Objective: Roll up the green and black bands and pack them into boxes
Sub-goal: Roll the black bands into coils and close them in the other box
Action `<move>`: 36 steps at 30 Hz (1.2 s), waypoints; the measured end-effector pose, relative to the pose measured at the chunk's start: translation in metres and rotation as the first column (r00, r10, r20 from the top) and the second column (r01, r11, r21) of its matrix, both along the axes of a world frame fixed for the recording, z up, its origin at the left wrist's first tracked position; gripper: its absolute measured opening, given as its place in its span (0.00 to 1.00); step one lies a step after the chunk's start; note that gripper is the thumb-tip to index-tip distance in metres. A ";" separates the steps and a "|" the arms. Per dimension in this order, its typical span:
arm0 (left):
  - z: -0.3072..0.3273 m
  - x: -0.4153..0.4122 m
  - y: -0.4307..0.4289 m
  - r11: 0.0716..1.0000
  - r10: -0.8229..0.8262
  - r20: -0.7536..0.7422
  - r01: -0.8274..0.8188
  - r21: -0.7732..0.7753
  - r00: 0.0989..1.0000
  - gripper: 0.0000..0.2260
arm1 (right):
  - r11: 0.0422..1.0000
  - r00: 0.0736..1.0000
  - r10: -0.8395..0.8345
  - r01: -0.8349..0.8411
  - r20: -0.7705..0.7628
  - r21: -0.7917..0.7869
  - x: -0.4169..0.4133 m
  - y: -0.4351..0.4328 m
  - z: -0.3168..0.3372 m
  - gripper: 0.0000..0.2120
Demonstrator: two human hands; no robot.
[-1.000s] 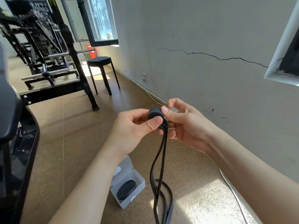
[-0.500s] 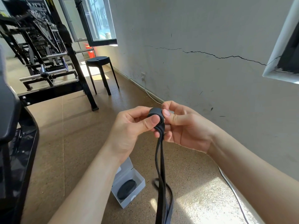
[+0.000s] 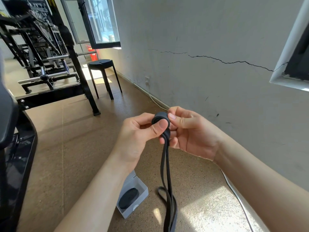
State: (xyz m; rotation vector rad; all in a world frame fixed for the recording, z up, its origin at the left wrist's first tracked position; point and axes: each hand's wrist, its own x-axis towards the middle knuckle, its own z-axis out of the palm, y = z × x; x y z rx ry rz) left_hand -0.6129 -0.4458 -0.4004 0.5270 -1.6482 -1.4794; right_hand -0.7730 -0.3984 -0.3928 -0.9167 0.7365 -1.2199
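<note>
1. A black band (image 3: 160, 119) is held in mid-air between the two hands, its upper end wound into a small tight coil.
2. The coil is pinched by the left hand (image 3: 138, 136): the thumb is pressed flat on the near face, and the fingers (image 3: 142, 117) are curled behind it.
3. The coil's right edge is gripped by the right hand (image 3: 192, 133), with the thumb laid on top and the remaining fingers closed underneath, where the loose strands leave the roll.
4. Two unrolled strands of the band are seen hanging straight down from the coil; their lower loop is spread on the floor (image 3: 66, 148).
5. An open grey box (image 3: 142, 193) is seen on the floor below the left forearm, just beside the hanging loop.
6. A second rolled black band (image 3: 128, 198) is lying flat inside that box.
7. A white cable (image 3: 237, 198) is laid along the floor near the cracked wall (image 3: 217, 47).
8. A black stool (image 3: 103, 72) and a black exercise frame (image 3: 50, 64) are seen well apart from the hands, further back in the room.
</note>
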 end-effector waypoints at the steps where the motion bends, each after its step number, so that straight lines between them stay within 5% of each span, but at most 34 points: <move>1: 0.000 0.001 -0.001 1.000 0.016 0.008 -0.016 -0.009 1.000 0.13 | 1.000 1.000 0.018 -0.018 -0.016 0.005 0.000 0.000 -0.001 0.08; 4: 0.000 0.003 -0.003 0.996 0.074 0.038 -0.073 -0.042 0.997 0.09 | 0.994 0.991 0.106 -0.105 -0.083 0.024 -0.003 0.001 0.001 0.07; 8: 0.003 0.010 -0.008 0.988 0.144 0.082 -0.138 -0.074 0.986 0.11 | 0.988 0.936 0.144 -0.154 -0.321 -0.004 0.000 0.006 0.005 0.18; 11: 0.008 0.013 -0.008 0.980 0.188 0.117 -0.177 -0.094 0.975 0.07 | 0.975 0.717 -0.162 0.009 -0.679 -0.223 0.016 0.006 0.003 0.18; 18: 0.012 0.020 -0.014 0.956 0.245 0.226 -0.196 -0.218 0.943 0.08 | 0.865 0.351 -0.459 -0.032 -0.816 -0.500 0.018 0.011 0.008 0.19; 20: 0.013 0.023 -0.015 0.955 0.214 0.244 -0.151 -0.254 0.946 0.04 | 0.911 0.438 -0.350 -0.046 -0.828 -0.409 0.013 0.012 0.013 0.22; 23: 0.014 0.027 -0.019 0.917 0.221 0.309 -0.089 -0.389 0.925 0.04 | 0.978 0.743 -0.139 0.002 -0.655 -0.206 0.003 0.013 0.018 0.21; 29: 0.019 0.021 -0.013 0.760 0.369 0.458 0.021 -0.649 0.809 0.14 | 0.984 0.808 -0.177 0.135 -0.562 -0.116 0.011 0.007 0.003 0.26; 33: 0.010 0.021 -0.016 0.965 0.034 0.264 0.037 -0.259 0.964 0.11 | 0.988 0.938 -0.156 0.143 -0.310 -0.065 0.010 0.005 0.007 0.23; 36: 0.001 0.015 -0.014 0.982 -0.190 0.060 0.189 0.012 0.980 0.17 | 0.992 0.984 -0.121 0.115 -0.128 -0.058 0.012 0.004 0.010 0.20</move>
